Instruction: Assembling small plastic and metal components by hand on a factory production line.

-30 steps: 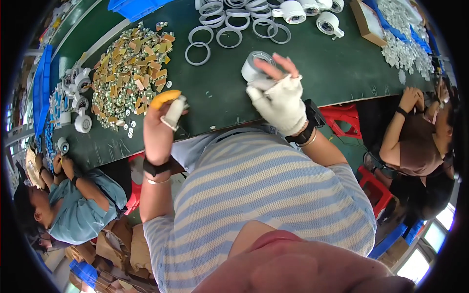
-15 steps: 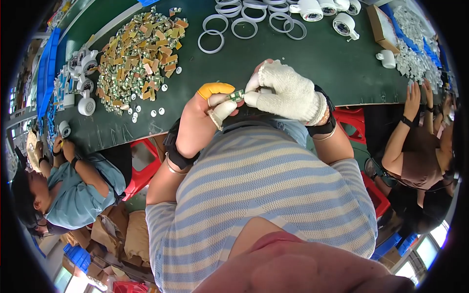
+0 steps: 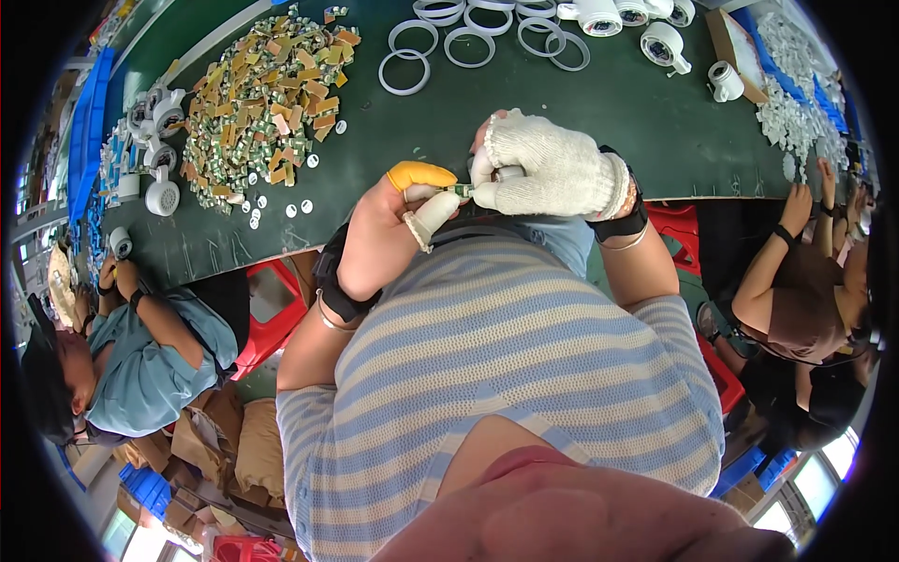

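In front of my body, just off the table's near edge, both hands meet over a small green circuit board (image 3: 463, 190). My left hand (image 3: 398, 217), with a yellow finger cot and a white one on its fingertips, pinches the board's left end. A white knit glove covers my right hand (image 3: 548, 170); its thumb and finger close at the board's right end. A small pale part (image 3: 508, 173) shows inside the right hand's grip, mostly hidden by the glove. The board lies level between the fingertips.
Left on the green table (image 3: 393, 131) lies a heap of small circuit boards (image 3: 262, 103), with white discs (image 3: 292, 211) beside it. Grey rings (image 3: 405, 72) and white round-headed housings (image 3: 663, 47) stand at the back. Clear plastic parts (image 3: 796, 112) are piled right. Co-workers sit at both sides.
The board has turned edge-on between my fingertips, and the left fingers have shifted slightly right. A pale part shows more in my right hand. At far right, a white housing has been tipped over.
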`<state>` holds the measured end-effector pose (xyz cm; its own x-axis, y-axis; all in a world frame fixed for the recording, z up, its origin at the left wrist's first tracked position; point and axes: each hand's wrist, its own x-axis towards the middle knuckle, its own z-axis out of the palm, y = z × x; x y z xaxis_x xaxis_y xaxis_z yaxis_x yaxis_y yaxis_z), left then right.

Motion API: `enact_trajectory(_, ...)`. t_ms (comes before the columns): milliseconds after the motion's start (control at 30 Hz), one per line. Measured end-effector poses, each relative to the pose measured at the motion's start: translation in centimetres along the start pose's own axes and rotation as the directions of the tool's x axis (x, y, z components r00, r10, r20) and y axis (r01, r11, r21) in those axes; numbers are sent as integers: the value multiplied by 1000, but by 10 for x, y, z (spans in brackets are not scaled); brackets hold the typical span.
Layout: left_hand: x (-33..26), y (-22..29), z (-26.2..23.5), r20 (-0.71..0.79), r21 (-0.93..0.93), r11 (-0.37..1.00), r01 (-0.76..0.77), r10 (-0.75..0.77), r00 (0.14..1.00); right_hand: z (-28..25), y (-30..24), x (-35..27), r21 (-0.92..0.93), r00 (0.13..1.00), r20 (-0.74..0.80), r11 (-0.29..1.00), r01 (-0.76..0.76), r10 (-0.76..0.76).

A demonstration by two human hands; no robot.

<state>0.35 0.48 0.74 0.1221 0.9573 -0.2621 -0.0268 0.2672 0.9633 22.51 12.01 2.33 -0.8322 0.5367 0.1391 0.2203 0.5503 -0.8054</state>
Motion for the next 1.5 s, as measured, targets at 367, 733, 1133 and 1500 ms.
enact_trajectory(367,-1,-5,1,-2,-57,998,-7,7,1000,6,-3,3,102,994,-16,989,-107,109)
enact_trajectory(733,-6,1,-5,-7,148,989,-21,22,1000,-1,-9,2,-160,999,-47,987,12,-20)
enact_trajectory(1133,-14,-4,-5,-45,616,738,-275,382,923,13,-9,18,-252,973,-70,948,195,-219)
enact_trajectory(1500,-106,69,-164,-687,447,862,-241,503,525,-5,-17,-28,330,945,-283,942,-67,166)
